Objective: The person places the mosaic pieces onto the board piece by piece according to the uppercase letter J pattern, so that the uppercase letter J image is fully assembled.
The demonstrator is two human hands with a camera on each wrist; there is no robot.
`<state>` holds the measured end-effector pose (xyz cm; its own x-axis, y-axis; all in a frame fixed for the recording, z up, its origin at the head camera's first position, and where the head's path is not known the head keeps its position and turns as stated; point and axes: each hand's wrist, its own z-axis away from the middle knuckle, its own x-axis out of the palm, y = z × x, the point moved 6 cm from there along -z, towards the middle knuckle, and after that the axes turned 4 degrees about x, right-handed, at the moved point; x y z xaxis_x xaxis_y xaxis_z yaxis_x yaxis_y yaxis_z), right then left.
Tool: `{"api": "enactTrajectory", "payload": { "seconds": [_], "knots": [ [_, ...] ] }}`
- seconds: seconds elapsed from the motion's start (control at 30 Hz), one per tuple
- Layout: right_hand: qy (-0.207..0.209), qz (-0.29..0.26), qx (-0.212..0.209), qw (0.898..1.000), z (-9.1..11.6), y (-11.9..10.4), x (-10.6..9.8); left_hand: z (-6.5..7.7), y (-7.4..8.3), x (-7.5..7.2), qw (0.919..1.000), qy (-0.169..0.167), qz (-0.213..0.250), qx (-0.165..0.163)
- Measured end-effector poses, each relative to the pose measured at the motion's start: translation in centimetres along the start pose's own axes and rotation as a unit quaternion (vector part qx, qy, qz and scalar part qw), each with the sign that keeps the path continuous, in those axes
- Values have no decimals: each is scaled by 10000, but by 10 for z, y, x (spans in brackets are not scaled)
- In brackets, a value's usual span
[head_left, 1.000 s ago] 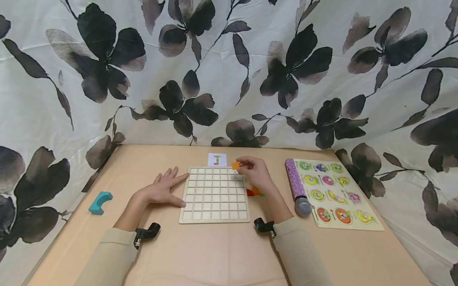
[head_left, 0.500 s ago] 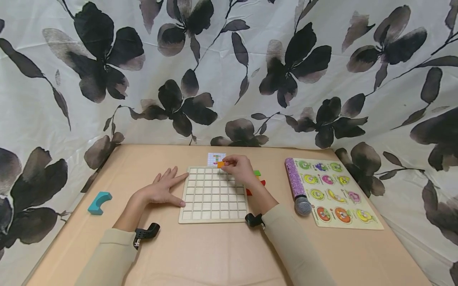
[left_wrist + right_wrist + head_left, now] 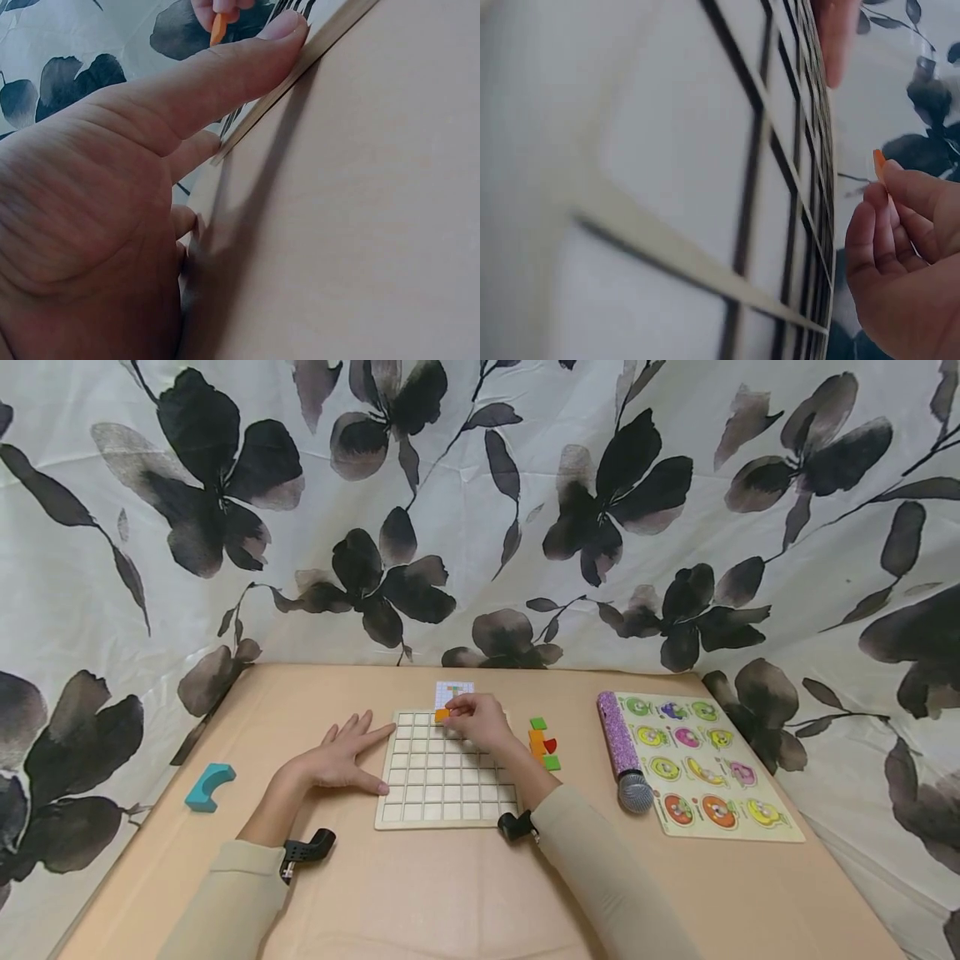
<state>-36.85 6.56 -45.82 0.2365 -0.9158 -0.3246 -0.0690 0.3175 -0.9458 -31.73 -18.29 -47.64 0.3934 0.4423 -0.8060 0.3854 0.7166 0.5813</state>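
Observation:
Between thumb and fingertips my right hand point(image 3: 480, 722) pinches a small orange square tile point(image 3: 442, 716), close over the top row of a pale grid board point(image 3: 450, 823). In the right wrist view the orange tile point(image 3: 879, 160) shows edge-on at the fingertips. With fingers spread, my left hand point(image 3: 341, 755) rests at the board's left edge. Its thumb point(image 3: 217, 82) lies along the board's side in the left wrist view. Behind the board is a small printed card point(image 3: 454, 687) with a coloured pattern on a grid, partly covered by the right hand.
Right of the board lie several small pieces: green tiles point(image 3: 552, 762), orange tiles point(image 3: 536, 743) and a red piece point(image 3: 551, 746). Farther right are a purple glitter microphone point(image 3: 622, 752) and a fruit picture board point(image 3: 720, 810). A teal arch block point(image 3: 209, 787) sits far left.
My right hand has moved left with the orange tile, from the board's top right corner to the left-middle of its top row. The loose pieces are uncovered. The left hand stays put.

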Motion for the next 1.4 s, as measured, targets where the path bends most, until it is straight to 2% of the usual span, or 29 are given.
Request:
{"api": "enactTrajectory", "payload": {
  "seconds": [0.2, 0.5, 0.77, 0.97, 1.4],
  "knots": [
    [-63, 504, -96, 9987, -1, 7, 11, 0, 0, 1, 10000, 1, -22, 26],
    [-107, 952, -196, 9952, -1, 7, 12, -3, 0, -1, 10000, 28, -63, 32],
    [-161, 1385, -289, 9898, -1, 5, 18, 5, 2, -4, 9999, 83, -83, 29],
    [-170, 1534, -203, 9878, 2, 6, 24, 10, 1, -4, 10000, 64, -55, -30],
    [-115, 1727, -266, 9845, 4, 5, 21, 4, 1, 0, 10000, 13, -43, -10]
  ]
}}
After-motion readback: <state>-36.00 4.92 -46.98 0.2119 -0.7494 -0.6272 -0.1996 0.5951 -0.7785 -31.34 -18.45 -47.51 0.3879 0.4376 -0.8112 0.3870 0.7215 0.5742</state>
